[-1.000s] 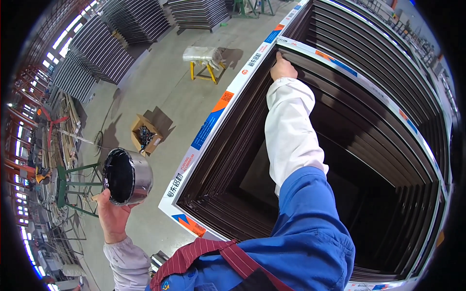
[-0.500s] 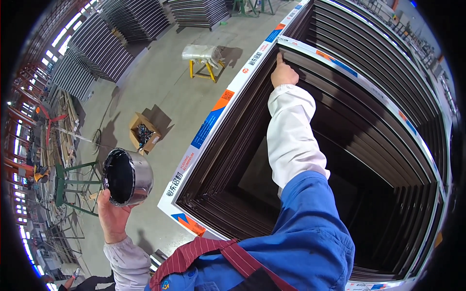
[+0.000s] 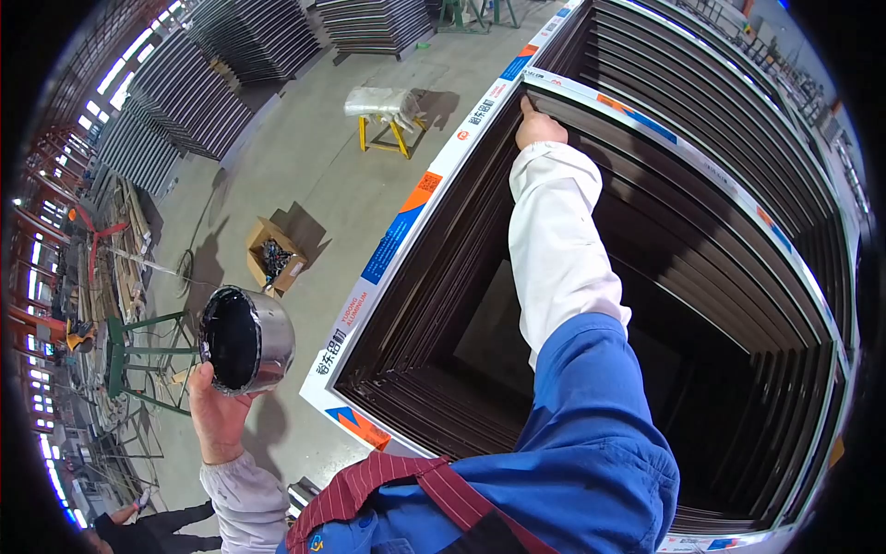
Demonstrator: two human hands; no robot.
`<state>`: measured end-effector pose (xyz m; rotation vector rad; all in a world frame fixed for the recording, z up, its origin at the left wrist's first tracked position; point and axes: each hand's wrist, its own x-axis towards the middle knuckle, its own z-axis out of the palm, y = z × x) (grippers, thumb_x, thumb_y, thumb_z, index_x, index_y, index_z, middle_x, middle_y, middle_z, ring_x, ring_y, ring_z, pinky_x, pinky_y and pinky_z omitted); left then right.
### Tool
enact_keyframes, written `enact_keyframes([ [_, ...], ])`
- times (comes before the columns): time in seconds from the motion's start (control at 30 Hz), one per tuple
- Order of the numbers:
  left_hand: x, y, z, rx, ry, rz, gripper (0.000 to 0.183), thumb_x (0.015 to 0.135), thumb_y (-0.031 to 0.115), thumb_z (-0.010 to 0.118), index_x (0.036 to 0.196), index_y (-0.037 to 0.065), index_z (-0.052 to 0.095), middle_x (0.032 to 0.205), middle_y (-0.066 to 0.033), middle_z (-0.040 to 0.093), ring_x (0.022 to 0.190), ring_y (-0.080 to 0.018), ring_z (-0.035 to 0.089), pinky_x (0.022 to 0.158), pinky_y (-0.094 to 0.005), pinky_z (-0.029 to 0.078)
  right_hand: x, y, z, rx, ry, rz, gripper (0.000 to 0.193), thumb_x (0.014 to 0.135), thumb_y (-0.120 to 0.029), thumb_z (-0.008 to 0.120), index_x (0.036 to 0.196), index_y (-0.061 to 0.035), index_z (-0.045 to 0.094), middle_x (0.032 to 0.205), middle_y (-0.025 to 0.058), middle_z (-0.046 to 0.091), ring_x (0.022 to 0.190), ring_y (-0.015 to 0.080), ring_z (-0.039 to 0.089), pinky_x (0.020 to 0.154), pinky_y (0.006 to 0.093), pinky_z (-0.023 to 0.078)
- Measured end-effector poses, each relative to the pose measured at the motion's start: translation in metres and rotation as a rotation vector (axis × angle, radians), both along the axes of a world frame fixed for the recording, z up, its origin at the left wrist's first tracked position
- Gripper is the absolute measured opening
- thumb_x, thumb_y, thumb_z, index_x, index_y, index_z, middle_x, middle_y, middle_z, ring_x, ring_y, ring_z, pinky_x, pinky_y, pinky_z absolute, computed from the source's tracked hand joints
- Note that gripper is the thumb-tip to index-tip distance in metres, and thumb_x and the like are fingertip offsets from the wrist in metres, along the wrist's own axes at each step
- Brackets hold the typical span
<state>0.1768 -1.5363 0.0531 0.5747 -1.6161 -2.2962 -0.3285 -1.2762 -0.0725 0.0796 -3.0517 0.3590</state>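
Observation:
My left hand (image 3: pixel 220 406) grips a round silver metal can (image 3: pixel 268 340) from below. The can is tilted, its mouth facing left, with a black inside and black smears on the rim. My right hand (image 3: pixel 541 130) reaches to the far left corner of a stack of dark brown frames (image 3: pixel 441 263). Its index finger is stretched out and touches the inner corner; the other fingers are curled, with nothing seen in them. White film with orange and blue print (image 3: pixel 403 226) covers the face of the top frame.
A second frame stack (image 3: pixel 637 46) adjoins at the far side. On the floor to the left are an open cardboard box (image 3: pixel 261 266) of small dark parts, a yellow stand (image 3: pixel 397 138) with a wrapped bundle, and a green metal stand (image 3: pixel 115 355). A person (image 3: pixel 152 534) shows at lower left.
My right hand has moved slightly farther up and left, its index finger deeper in the corner. The can has shifted a little right and down. More of the person at lower left shows.

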Motion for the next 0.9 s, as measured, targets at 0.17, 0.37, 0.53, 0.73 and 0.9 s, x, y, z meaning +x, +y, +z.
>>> enact_keyframes([
  [0.17, 0.004, 0.002, 0.002, 0.019, 0.004, -0.026, 0.065, 0.085, 0.038, 0.056, 0.137, 0.003, 0.038, 0.129, -0.0173, 0.052, 0.109, -0.0349, 0.059, 0.079, -0.0489, 0.056, 0.013, 0.01, 0.007, -0.052, 0.002, -0.057, 0.06, 0.088, -0.014, 0.045, 0.143, -0.0358, 0.032, 0.115, 0.0077, 0.064, 0.1, 0.023, 0.065, 0.086, 0.0342, 0.05],
  [0.37, 0.021, 0.0, -0.003, -0.002, 0.013, 0.102, 0.065, 0.086, 0.038, 0.055, 0.138, 0.002, 0.037, 0.129, -0.0173, 0.052, 0.109, -0.0351, 0.059, 0.08, -0.0485, 0.056, 0.029, 0.02, 0.007, -0.201, -0.067, -0.036, 0.07, 0.083, -0.013, 0.051, 0.146, -0.0292, 0.026, 0.12, 0.0145, 0.06, 0.107, 0.027, 0.062, 0.088, 0.0393, 0.049],
  [0.53, 0.024, 0.016, 0.01, 0.028, 0.037, 0.007, 0.063, 0.087, 0.038, 0.053, 0.137, 0.002, 0.038, 0.127, -0.0171, 0.053, 0.106, -0.034, 0.06, 0.077, -0.0459, 0.056, 0.038, 0.039, -0.005, -0.283, -0.127, -0.069, 0.074, 0.079, -0.013, 0.054, 0.146, -0.026, 0.024, 0.116, 0.0164, 0.062, 0.107, 0.0322, 0.06, 0.088, 0.0433, 0.048],
  [0.73, 0.033, 0.03, 0.009, -0.014, 0.035, -0.01, 0.061, 0.089, 0.039, 0.051, 0.136, 0.003, 0.039, 0.127, -0.0155, 0.054, 0.107, -0.0304, 0.06, 0.08, -0.0431, 0.056, 0.156, -0.006, 0.09, -0.696, 0.274, 0.726, 0.038, 0.082, -0.01, 0.057, 0.119, -0.0029, 0.058, 0.084, 0.0182, 0.066, 0.069, 0.0243, 0.065, 0.067, 0.0316, 0.051],
  [0.9, 0.054, 0.03, 0.004, -0.028, 0.009, 0.007, 0.061, 0.09, 0.039, 0.049, 0.139, 0.007, 0.033, 0.131, -0.0144, 0.051, 0.111, -0.0285, 0.058, 0.081, -0.042, 0.055, 0.312, -0.053, 0.183, -0.863, 0.053, 1.534, 0.027, 0.076, -0.022, 0.057, 0.094, -0.0063, 0.067, 0.078, 0.0118, 0.066, 0.073, 0.0304, 0.065, 0.067, 0.0412, 0.051],
])
